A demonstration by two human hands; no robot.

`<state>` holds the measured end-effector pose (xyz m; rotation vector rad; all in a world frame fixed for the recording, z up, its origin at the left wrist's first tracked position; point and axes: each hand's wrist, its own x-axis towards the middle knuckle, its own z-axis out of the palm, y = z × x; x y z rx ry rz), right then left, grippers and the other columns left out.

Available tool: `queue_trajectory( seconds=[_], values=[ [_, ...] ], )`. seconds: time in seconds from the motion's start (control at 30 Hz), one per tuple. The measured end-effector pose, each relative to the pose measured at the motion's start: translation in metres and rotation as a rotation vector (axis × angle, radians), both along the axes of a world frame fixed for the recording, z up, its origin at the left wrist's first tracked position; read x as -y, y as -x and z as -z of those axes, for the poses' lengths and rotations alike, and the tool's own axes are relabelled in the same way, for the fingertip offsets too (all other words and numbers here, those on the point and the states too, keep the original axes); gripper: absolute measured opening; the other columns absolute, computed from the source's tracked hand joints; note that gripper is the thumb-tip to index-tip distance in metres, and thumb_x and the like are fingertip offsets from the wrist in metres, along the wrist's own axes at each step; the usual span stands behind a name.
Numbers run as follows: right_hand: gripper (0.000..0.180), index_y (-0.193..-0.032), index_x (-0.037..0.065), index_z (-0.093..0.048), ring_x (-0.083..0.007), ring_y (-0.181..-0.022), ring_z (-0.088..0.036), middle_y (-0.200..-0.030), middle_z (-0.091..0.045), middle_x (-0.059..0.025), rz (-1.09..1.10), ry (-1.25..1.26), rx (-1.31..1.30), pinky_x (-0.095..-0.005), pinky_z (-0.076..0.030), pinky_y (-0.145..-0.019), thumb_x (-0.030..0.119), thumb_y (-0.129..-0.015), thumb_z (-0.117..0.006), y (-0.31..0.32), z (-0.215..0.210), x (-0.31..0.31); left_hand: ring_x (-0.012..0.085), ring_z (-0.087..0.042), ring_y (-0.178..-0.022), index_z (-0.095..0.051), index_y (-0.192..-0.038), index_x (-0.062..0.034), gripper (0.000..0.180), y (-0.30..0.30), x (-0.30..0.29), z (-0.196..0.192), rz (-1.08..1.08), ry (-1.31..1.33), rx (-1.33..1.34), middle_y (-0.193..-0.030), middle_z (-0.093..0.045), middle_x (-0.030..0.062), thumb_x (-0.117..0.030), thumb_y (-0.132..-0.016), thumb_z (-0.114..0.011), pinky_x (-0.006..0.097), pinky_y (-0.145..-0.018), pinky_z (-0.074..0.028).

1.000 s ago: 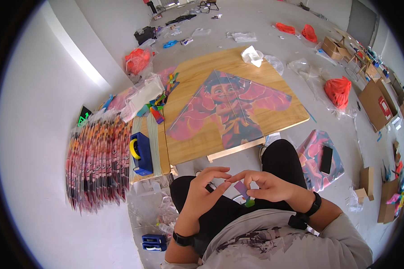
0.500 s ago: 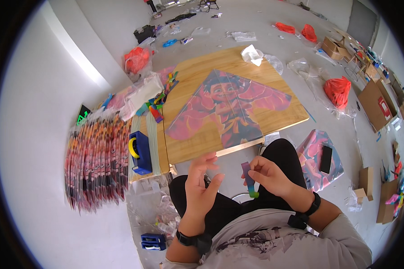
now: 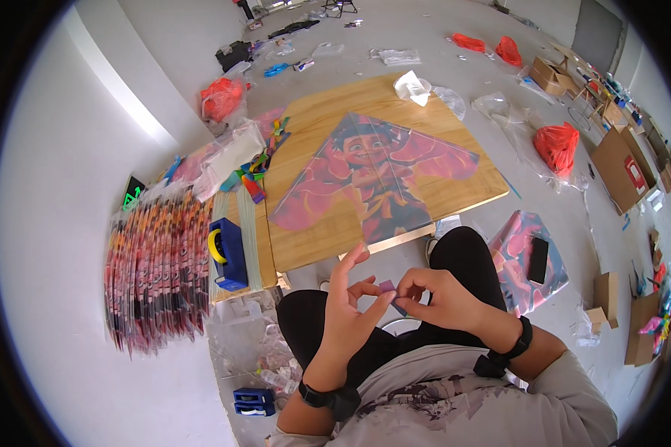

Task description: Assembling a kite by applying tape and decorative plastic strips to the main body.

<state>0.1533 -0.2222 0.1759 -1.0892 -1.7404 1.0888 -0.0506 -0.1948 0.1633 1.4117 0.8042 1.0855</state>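
Note:
Above my lap, both hands meet at a small folded ribbon (image 3: 387, 286), purple at its visible end. My right hand (image 3: 443, 300) pinches it between thumb and fingers. From the other side, the thumb and a bent finger of my left hand (image 3: 350, 305) close on the same ribbon, while the index finger points up. Most of the ribbon is hidden by my fingers. Beyond my hands, a kite (image 3: 373, 171) printed with a cartoon figure and pink-red wings lies spread on the wooden table (image 3: 306, 249).
Left of the kite lie colourful ribbons (image 3: 255, 175), a blue tape dispenser (image 3: 229, 253) with yellow tape, and a hanging row of printed kite sheets (image 3: 156, 276). White crumpled paper (image 3: 412, 88) sits at the table's far edge. A phone (image 3: 538, 260) rests on a printed bundle (image 3: 511, 279) at right.
My left hand has come right and inward to the ribbon. My right hand has moved slightly left with it; the ribbon's hanging green end no longer shows. The view has shifted slightly.

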Motion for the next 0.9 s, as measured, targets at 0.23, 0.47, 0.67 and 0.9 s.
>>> queue_trajectory(
  seconds=[0.23,0.47,0.67,0.9],
  values=[
    [0.012,-0.097,0.006,-0.062,-0.0111,-0.073,-0.062,-0.084,-0.065,-0.0032,-0.042,0.071,0.0,-0.0262,-0.05,-0.065,0.009,-0.091,-0.072,-0.002,0.012,0.0,0.0141,-0.068,-0.096,-0.029,-0.155,-0.0068,0.086,-0.002,0.003,-0.001,-0.02,0.037,0.005,-0.147,-0.041,0.0168,0.001,-0.083,-0.075,0.04,-0.107,-0.044],
    [0.018,-0.107,0.004,-0.06,-0.0076,-0.081,-0.062,-0.092,-0.067,-0.0012,-0.041,0.327,-0.258,-0.024,-0.049,-0.071,0.009,-0.093,-0.071,0.003,0.024,-0.001,0.0125,-0.067,-0.098,-0.03,-0.155,-0.0056,0.086,-0.002,0.003,0.0,-0.042,-0.018,-0.069,-0.147,-0.044,0.018,0.004,-0.082,-0.075,0.034,-0.103,-0.045],
    [0.015,-0.108,0.002,-0.061,-0.0052,-0.083,-0.061,-0.091,-0.066,0.0001,-0.064,0.437,-0.376,-0.0222,-0.049,-0.075,0.007,-0.096,-0.067,0.001,0.033,-0.002,0.0144,-0.065,-0.102,-0.035,-0.151,-0.0042,0.081,-0.004,0.004,0.0,-0.038,0.037,0.008,-0.146,-0.044,0.0173,0.004,-0.082,-0.075,0.03,-0.097,-0.047],
    [0.012,-0.104,0.001,-0.063,-0.0043,-0.078,-0.059,-0.087,-0.066,0.0004,0.13,0.476,-0.334,-0.0203,-0.049,-0.071,0.008,-0.095,-0.068,-0.004,0.046,-0.004,0.0245,-0.054,-0.122,-0.067,-0.117,-0.005,0.028,0.01,-0.002,0.001,-0.198,-0.366,-0.238,-0.14,-0.049,0.0147,-0.012,-0.09,-0.07,0.037,-0.103,-0.042]
  ],
)
